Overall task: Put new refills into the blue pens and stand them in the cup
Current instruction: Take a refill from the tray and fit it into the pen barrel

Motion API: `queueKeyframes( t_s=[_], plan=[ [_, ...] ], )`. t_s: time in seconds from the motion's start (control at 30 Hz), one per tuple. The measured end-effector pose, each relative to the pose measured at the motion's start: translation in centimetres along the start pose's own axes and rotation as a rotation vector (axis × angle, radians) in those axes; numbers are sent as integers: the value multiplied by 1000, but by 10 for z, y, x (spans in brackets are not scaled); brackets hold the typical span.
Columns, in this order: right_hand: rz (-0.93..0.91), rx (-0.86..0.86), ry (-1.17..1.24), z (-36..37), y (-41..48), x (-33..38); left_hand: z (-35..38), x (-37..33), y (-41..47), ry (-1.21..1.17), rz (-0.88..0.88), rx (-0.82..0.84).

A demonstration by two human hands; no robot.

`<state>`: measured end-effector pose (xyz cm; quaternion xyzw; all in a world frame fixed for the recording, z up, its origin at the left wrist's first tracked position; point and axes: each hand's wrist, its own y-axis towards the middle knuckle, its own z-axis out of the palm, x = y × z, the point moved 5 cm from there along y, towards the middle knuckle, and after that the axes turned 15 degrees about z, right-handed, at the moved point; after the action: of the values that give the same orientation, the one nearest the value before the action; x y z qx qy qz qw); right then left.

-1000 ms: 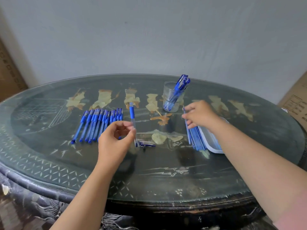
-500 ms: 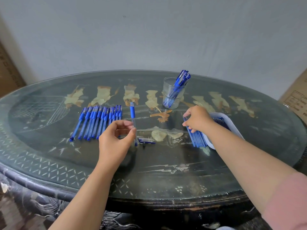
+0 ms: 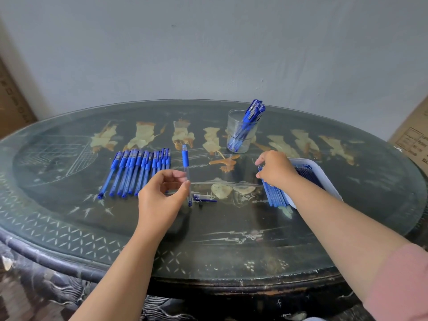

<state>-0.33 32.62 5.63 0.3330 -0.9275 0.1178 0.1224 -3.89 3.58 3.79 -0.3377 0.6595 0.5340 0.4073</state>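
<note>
Far left, against the wall, the edge of a cardboard box [image 3: 11, 100] shows. On the dark, glass-covered worktop [image 3: 231, 239], a row of blue pens [image 3: 136, 172] lies side by side, caps toward the wall and tips toward the person.

Just right of that row is the left hand [image 3: 162, 195]. Its thumb and fingers [image 3: 178, 174] pinch one pen [image 3: 186, 172] by its clear barrel. The pen stands nearly upright with its blue grip end up. Its lower end sits right at the worktop, though I cannot tell whether it touches.

Beside that lower end a small blue pen part [image 3: 205, 199] lies flat.

Further back, right of centre, a clear cup [image 3: 240, 133] stands upright. Several capped pens [image 3: 253, 112] lean in it toward the right.

Nearer the person, the right hand [image 3: 275, 170] reaches over a bundle of blue refills [image 3: 274, 196]. Its fingers are curled down onto the far ends of the bundle, but I cannot tell whether they have one pinched. The refills spill over the near-left rim of a white tray [image 3: 324, 174] onto the worktop.

A pink sleeve [image 3: 403, 281] covers the right arm above the forearm. Another cardboard box [image 3: 412, 140] sits at the far right.
</note>
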Motion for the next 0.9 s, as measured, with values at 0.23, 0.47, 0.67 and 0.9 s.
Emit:
queueKeyframes(
  t_s=[0.23,0.47,0.67,0.9],
  plan=[
    [-39,-56,244,-1,-27,-8,1,-3,-2,19,28,12],
    [50,-359,364,-12,-65,-58,1,-7,-5,57,67,17],
    [245,-362,234,-33,-51,-98,2,-8,-5,88,76,25],
    [280,-200,62,-29,-34,-102,2,-9,-5,91,74,43]
  ],
)
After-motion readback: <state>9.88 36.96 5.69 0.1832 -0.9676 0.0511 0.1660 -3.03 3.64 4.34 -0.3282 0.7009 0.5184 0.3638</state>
